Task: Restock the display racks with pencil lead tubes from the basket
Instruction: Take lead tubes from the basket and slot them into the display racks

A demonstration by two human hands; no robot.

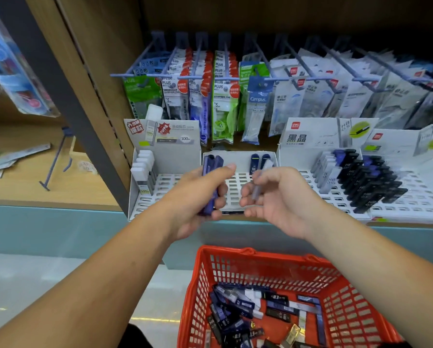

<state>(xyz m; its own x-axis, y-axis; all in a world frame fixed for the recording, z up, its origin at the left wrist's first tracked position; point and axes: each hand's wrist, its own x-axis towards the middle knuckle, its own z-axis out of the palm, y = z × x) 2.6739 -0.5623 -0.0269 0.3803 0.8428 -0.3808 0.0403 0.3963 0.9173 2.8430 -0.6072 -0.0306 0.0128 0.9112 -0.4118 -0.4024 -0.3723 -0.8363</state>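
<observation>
My left hand (200, 197) grips a small bunch of dark blue lead tubes (211, 177) in front of the middle white display rack (238, 187). My right hand (273, 197) pinches one pale translucent lead tube (259, 183) just right of it. Two dark blue tubes (259, 163) stand at the back of that middle rack. Below on the floor stands the red basket (273, 267) with several loose dark and white lead tubes (260, 315).
A left rack (160, 187) holds several white tubes (142, 169). A right rack (336, 194) is packed with black, blue and clear tubes (366, 179). Packets hang on blue hooks (235, 79) above. A wooden shelf divider (97, 109) stands at left.
</observation>
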